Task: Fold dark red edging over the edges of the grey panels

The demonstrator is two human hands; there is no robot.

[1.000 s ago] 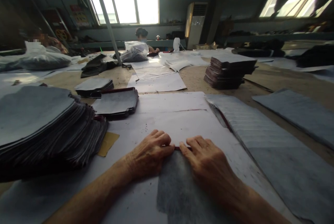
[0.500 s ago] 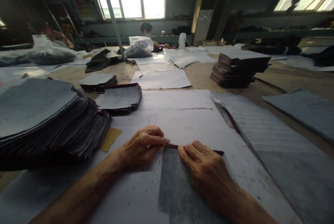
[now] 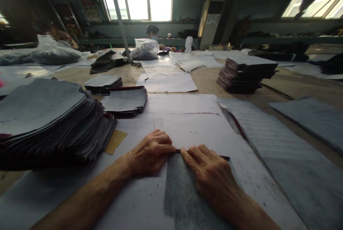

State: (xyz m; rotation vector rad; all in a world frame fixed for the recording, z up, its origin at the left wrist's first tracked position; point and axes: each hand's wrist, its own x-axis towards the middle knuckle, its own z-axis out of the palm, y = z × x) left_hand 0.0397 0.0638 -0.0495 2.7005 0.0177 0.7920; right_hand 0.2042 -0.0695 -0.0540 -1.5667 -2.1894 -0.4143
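A grey-backed material piece [image 3: 180, 187] lies flat before me, its far edge turned over into a narrow dark brown strip [image 3: 224, 158]. At the left end of that strip, my left hand [image 3: 153, 151] is closed, with thumb and forefinger pinching the corner. My right hand [image 3: 209, 167] bears down on the middle of the same edge, fingers bent and pressed together. Only a short bit of the fold shows between the two hands. Part of the piece is hidden beneath my right hand and forearm. Under it is a large white sheet [image 3: 187, 126] with dark specks.
A tall stack of grey-backed pieces [image 3: 45, 105] stands left, with smaller stacks [image 3: 125, 99] behind it. Fanned grey sheets [image 3: 281, 144] lie right. Dark brown stacked pieces [image 3: 242, 74] stand farther back. A yellow scrap [image 3: 115, 141] lies near my left forearm. Another person [image 3: 152, 31] sits across the table.
My left hand has shifted slightly along the folded edge toward my right hand, narrowing the gap between them. The right hand stays pressed on the fold. The camera view has tilted slightly.
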